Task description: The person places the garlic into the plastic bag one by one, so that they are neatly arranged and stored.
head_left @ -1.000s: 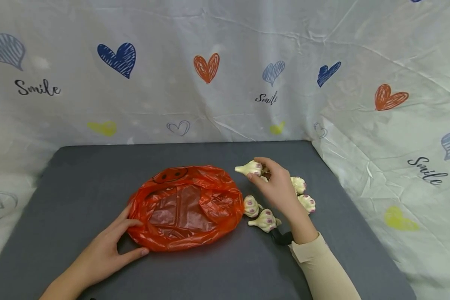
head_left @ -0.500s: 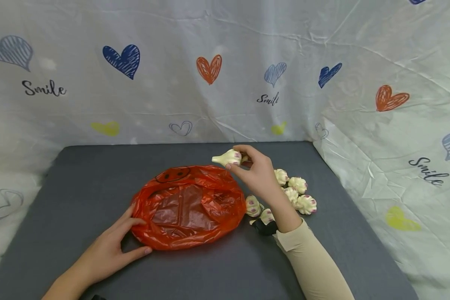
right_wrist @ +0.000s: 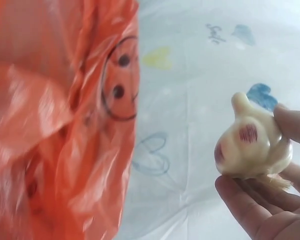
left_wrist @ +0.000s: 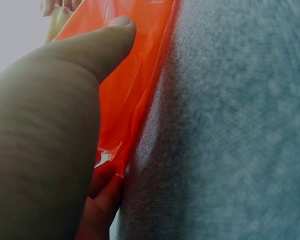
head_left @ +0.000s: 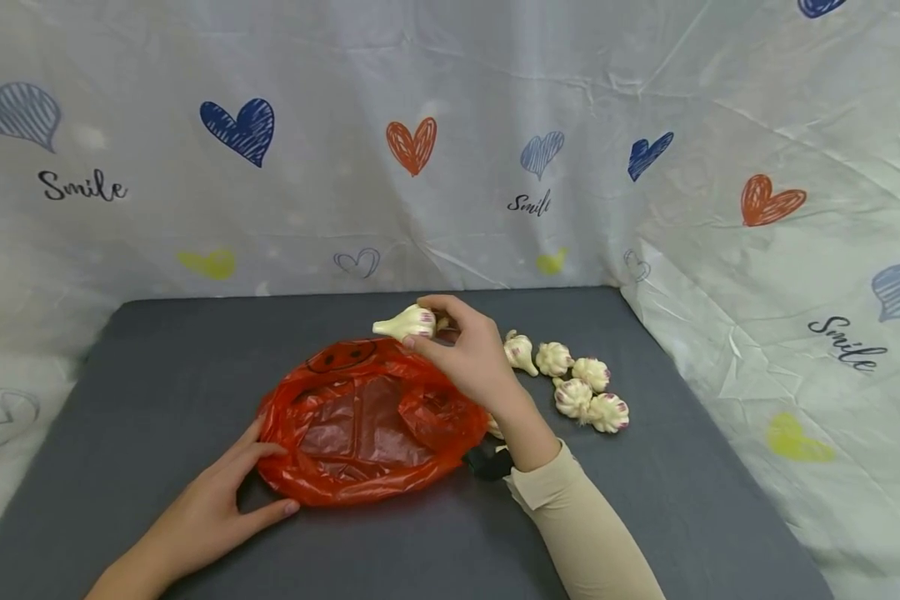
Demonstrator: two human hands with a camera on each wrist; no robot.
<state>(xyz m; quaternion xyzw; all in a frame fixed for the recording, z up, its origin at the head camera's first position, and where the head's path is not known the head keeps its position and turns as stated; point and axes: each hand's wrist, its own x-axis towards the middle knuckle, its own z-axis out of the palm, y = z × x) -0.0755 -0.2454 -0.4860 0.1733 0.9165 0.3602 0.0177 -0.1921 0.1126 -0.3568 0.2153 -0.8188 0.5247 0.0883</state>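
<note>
A red plastic bag [head_left: 375, 492] with a smiley face printed on it stands with its mouth spread wide on the dark table. My left hand [head_left: 202, 521] rests against the bag's left side, thumb and fingers spread apart; in the left wrist view the thumb [left_wrist: 117, 37] lies along the red plastic. Above the bag's far right rim, my right hand [head_left: 468, 354] pinches a garlic bulb [head_left: 407, 323], its stem pointing left. The right wrist view shows this garlic bulb [right_wrist: 255, 142], cream with purple patches, between thumb and fingers.
Several garlic bulbs [head_left: 572, 397] lie on the table [head_left: 682, 500] right of the bag. More garlic is partly hidden behind my right wrist, where a black item [head_left: 486, 464] shows. A white sheet [head_left: 465, 67] with hearts hangs behind the table and along its right side.
My right hand has moved left with the garlic bulb, from over the other bulbs to above the bag's far rim. The left hand has stayed at the bag's side.
</note>
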